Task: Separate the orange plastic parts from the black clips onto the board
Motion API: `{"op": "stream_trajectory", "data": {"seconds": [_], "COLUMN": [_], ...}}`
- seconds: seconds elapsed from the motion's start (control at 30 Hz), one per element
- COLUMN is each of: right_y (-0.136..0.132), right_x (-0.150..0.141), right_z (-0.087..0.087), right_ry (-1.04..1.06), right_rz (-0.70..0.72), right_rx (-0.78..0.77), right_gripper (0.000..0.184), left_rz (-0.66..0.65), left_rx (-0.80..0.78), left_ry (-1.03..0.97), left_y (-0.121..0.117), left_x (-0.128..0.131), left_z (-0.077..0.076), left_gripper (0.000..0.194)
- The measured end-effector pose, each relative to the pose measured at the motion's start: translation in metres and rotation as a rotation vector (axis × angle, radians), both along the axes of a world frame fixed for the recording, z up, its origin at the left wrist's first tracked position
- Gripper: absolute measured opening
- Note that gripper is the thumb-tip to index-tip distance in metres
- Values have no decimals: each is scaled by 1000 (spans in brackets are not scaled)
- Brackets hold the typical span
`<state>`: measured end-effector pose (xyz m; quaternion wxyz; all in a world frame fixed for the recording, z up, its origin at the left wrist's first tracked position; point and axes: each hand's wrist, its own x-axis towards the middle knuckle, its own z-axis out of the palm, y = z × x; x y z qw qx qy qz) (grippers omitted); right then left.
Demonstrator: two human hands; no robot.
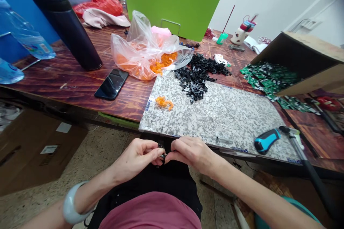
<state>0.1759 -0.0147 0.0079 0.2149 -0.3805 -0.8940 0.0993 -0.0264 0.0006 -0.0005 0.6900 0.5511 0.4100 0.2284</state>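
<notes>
My left hand (139, 155) pinches a small black piece (162, 146) between thumb and fingers, in front of the board's near edge and above my lap. Close against it, my right hand (189, 153) has its fingertips pressed together at the same spot; what they grip is too small to make out. On the speckled grey board (236, 111) lies a heap of small black plastic parts (195, 78). A small bunch of orange parts (163, 102) rests left of the heap. A thin clear strip or tube (223, 140) lies near the front edge.
Behind the board sits a clear bag (139, 52) with orange parts. A phone (112, 84) and a dark flask (72, 32) stand to the left. At right are a cardboard box (317, 52) spilling green circuit boards (268, 75), a blue-black handled tool (267, 141) and a hammer (298, 146).
</notes>
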Motion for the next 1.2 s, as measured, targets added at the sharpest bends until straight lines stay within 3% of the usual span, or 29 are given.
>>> {"op": "stream_trajectory", "data": {"seconds": [0.13,0.33,0.8,1.03,1.2], "right_y": [-12,-23,-23,-19,-18], "right_x": [-3,-12,-20,-18,-21], "right_z": [-14,-26,-30,-30,-30], "right_ry": [199,323,540,557,479], "right_rz": [-165,-336,-390,-328,-329], "right_rx": [22,-107,-232,-193,-113], "right_gripper": [24,16,17,17,22], "left_rz": [75,144,215,198,248], "left_rx": [-99,-104,-175,-220,-241], "left_ry": [-65,-63,-189,-226,-274], "left_y": [4,3,-3,-7,-10], "left_x": [1,2,8,8,12], "left_z": [-7,-11,-13,-28,-27], "left_gripper": [22,21,13,21,20]}}
